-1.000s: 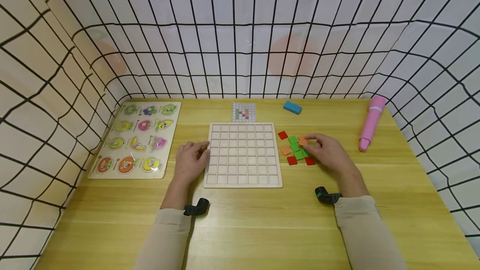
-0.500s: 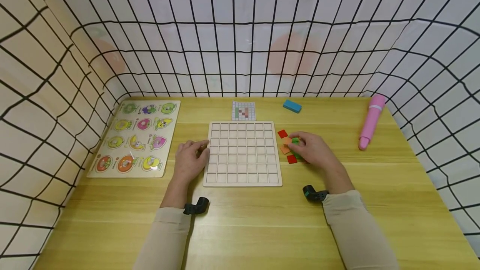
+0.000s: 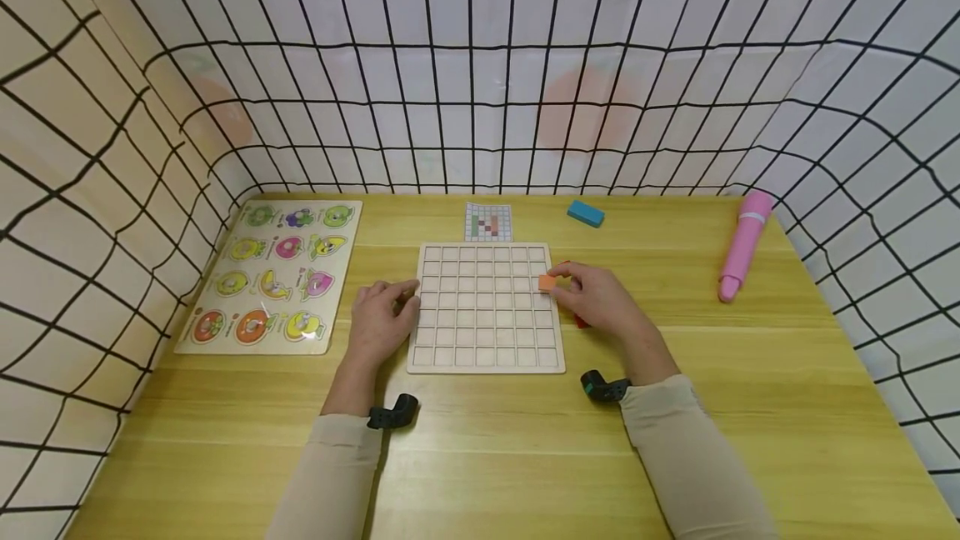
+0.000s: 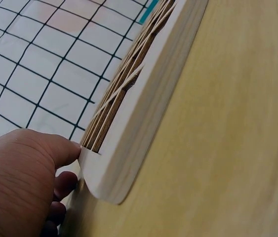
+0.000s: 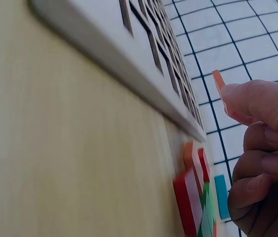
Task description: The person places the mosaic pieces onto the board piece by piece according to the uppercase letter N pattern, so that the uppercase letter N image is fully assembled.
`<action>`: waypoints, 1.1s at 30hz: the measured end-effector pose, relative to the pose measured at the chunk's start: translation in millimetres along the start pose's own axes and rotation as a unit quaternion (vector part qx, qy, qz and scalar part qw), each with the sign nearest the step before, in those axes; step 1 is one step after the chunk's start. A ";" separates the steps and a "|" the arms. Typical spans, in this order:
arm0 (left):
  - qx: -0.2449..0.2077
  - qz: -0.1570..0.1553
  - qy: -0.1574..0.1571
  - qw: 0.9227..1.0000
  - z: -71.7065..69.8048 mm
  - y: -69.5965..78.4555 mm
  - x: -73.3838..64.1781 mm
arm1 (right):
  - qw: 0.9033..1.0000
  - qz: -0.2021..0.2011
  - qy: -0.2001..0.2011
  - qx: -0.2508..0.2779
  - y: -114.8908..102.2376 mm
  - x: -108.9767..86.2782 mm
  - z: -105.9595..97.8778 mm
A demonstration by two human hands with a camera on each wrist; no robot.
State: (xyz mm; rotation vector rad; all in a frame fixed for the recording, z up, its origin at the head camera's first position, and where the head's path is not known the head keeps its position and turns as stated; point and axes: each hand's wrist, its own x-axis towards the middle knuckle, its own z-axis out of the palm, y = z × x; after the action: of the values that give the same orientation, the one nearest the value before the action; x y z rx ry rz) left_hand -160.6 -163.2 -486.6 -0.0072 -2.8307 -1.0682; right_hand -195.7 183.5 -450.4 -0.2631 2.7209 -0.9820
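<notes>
A pale wooden grid board (image 3: 486,308) lies on the table, its square cells bare. My left hand (image 3: 380,319) rests at its left edge. In the left wrist view the thumb (image 4: 62,149) touches the board's edge near a rounded corner, with the other fingers loosely bent below. My right hand (image 3: 603,298) pinches a small orange square tile (image 3: 547,283) between thumb and fingers, over the board's right edge. From the right wrist, that tile (image 5: 218,80) shows raised above the board. Loose red tiles (image 5: 188,202) and green tiles (image 5: 207,212) lie beside the board, mostly hidden by my right hand in the head view.
Behind the board is a small printed grid card (image 3: 487,222) with coloured squares. A blue block (image 3: 586,213) lies at the back, a pink marker-shaped object (image 3: 744,247) at the right. A fruit picture board (image 3: 270,277) is on the left. Black-gridded white cloth (image 3: 487,73) surrounds the table.
My right hand has moved left from the tile pile to the board's right edge, carrying an orange tile. My left hand has stayed at the board's left edge.
</notes>
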 end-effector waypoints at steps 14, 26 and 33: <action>0.007 0.009 0.006 1.000 -0.2 -0.2 0.9 | 1.000 -0.003 -0.009 0.025 -26.2 10.1 25.9; 0.002 0.010 0.002 1.000 -0.8 0.2 0.7 | 0.999 0.028 -0.029 0.002 -40.2 25.4 34.4; 0.004 0.010 0.005 1.000 -1.3 -0.8 0.6 | 0.999 0.010 -0.036 -0.034 -43.2 32.9 36.8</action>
State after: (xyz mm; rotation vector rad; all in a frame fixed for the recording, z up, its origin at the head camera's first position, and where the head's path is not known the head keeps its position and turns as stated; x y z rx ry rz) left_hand -161.1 -164.6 -486.1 -0.0297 -2.8197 -1.0493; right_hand -213.1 120.5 -455.3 -0.2765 2.6890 -0.8580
